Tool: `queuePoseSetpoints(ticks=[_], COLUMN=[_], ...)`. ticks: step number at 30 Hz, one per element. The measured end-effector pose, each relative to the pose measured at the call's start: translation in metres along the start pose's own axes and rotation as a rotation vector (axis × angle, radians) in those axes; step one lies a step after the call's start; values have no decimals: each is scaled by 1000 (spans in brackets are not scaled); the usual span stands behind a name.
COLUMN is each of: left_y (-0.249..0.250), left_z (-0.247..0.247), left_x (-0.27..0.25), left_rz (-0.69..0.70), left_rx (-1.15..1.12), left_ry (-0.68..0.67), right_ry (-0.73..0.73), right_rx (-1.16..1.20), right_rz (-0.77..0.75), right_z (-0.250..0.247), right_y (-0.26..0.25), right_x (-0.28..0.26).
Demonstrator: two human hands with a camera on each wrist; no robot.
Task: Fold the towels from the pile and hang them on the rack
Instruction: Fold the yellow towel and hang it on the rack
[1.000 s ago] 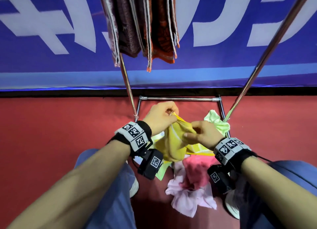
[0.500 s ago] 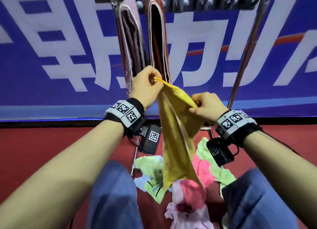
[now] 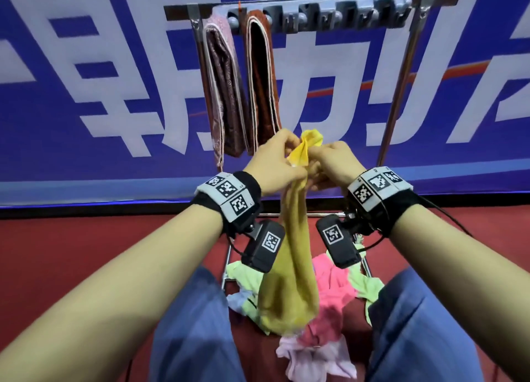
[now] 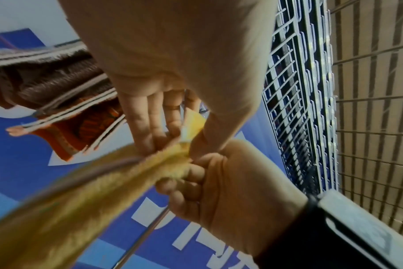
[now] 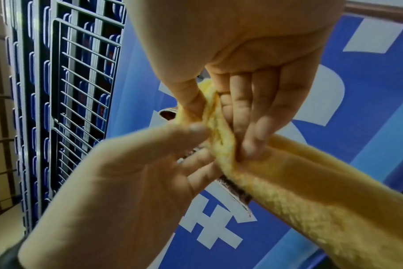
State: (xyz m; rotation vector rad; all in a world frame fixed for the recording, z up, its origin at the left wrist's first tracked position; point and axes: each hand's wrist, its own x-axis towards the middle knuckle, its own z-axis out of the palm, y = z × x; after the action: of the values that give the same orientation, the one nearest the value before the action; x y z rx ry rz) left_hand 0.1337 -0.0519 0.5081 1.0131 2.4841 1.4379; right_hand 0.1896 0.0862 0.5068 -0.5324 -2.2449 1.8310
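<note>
Both hands hold a yellow towel (image 3: 289, 281) up in front of the rack (image 3: 315, 3). My left hand (image 3: 282, 155) pinches its top edge between thumb and fingers (image 4: 154, 127). Right beside it, almost touching, my right hand (image 3: 324, 158) grips the same bunched edge, thumb on one side and fingers (image 5: 249, 118) on the other. One corner (image 3: 311, 139) pokes up between the hands. The rest hangs down in a narrow, gathered strip over the pile (image 3: 329, 295) of pink, green and pale towels on the floor. The yellow towel (image 5: 311, 200) is not folded flat.
Two folded towels hang at the rack's left end: a pinkish-brown one (image 3: 220, 95) and a rust one (image 3: 263, 89). The bar to their right is bare. A rack leg (image 3: 398, 95) stands on the right. A blue banner (image 3: 86, 95) is behind, red floor (image 3: 71, 252) below.
The towel was lifted off the pile to chest height. The hands, apart half a second ago, have closed together at the top edge, so the towel now hangs bunched.
</note>
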Motion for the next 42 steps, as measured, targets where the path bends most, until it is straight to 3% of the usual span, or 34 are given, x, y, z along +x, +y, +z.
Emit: queuePoseSetpoints(ticks=[4,6,8,12,15,19,24,27,30,34,36,39,42], left_y=[9,6,3,-1,2,15,34,38,34,19,7,-24,-64], left_z=[1,1,1,1,3,-5,-29,-40,-36,-24,-15,4,25], left_x=[-3,-4,-6,-4,-5,-5,11,20,20,12,5,-6,-23], left_rz=[44,73,48,-73,-71,-46,-72,-113,-162,-234,-264,-305,-310], left_rx=[176,331,322,120,-63,-362,-847,-1132,-1219,-1185,-1039,-572,-103], left_ry=[-79,-53,-2,59,22,44,245,298,292,298,258,130,-102], right_ry=[-49,-116,-114,39,65,-152,-434,-424,-345,-334,-307,-241,-165], right_rx=[66,76,86,-17,-75,-107,-291,-200,-78,40,158,362,552], right_rz=[-15,-20,-49,-194,-193,-52,66,91,98,125,189,283,304], right_z=[-4,-7,-6,-1,4,13,26,36,44,55,57,57,51], right_y=[-3,-3,0,19,46,86,131,144,141,135,134,128,120], right_x=[-10,-16,-19,-16,-9,-6,-17,-22,-23,-24,-21,-16,-15])
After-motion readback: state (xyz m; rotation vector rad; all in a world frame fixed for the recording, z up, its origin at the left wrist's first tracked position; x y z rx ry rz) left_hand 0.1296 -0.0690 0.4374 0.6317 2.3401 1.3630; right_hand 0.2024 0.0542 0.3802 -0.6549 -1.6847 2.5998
